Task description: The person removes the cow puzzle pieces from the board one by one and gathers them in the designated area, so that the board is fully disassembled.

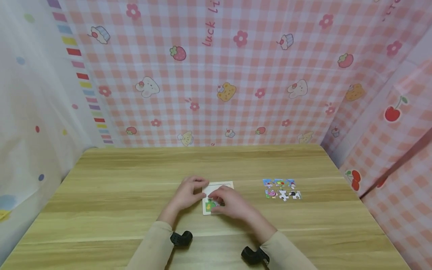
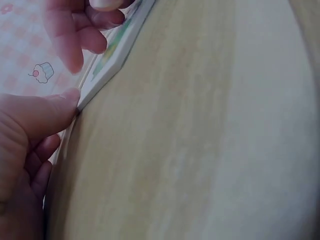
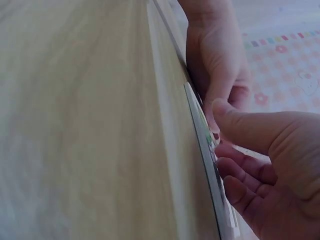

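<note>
A white-rimmed puzzle tray [image 1: 204,213] lies flat in front of the person, with green and yellow picture pieces [image 1: 210,205] in its lower part. At its left side, the left hand [image 1: 187,193] holds the rim; the left wrist view shows the thumb [image 2: 50,112] on the tray edge [image 2: 97,85]. Over the lower right of the tray, the right hand [image 1: 233,202] has bent fingers and a thumb spread apart, touching the pieces. In the right wrist view a gap separates thumb [image 3: 250,125] and fingers [image 3: 245,172]. The hand hides part of the tray.
Several loose puzzle pieces [image 1: 282,195] lie in two rows to the right of the tray. The wooden table [image 1: 118,195] ends at a pink checked cloth [image 1: 209,112] behind. Black devices [image 1: 182,238] are worn at both wrists.
</note>
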{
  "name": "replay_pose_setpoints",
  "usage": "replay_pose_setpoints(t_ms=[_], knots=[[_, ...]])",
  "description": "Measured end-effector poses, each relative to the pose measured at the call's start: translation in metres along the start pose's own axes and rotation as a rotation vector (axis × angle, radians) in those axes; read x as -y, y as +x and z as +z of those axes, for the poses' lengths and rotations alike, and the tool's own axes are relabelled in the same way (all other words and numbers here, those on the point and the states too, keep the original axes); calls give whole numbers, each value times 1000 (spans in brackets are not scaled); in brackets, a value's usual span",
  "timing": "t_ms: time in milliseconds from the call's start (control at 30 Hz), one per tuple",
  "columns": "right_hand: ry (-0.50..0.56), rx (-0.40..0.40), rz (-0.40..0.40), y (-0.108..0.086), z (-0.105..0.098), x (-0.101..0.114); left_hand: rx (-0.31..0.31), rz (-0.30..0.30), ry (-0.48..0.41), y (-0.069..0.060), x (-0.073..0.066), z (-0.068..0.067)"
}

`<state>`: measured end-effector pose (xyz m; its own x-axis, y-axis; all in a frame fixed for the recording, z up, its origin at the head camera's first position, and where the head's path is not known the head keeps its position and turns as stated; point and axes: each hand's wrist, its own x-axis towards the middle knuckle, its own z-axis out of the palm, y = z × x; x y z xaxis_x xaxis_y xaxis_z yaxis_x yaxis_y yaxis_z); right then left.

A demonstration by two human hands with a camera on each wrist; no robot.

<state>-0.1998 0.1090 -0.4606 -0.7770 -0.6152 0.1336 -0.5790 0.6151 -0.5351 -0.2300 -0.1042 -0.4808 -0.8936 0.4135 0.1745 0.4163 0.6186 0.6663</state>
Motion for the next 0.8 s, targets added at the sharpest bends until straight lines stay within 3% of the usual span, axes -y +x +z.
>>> replay_pose_setpoints(t_ms=[200,800], knots=[[-28,-28,37,2,3,5,-24,31,31,0,3,0],[-64,-53,84,4,15,9,-30,-33,29,-3,2,-1]])
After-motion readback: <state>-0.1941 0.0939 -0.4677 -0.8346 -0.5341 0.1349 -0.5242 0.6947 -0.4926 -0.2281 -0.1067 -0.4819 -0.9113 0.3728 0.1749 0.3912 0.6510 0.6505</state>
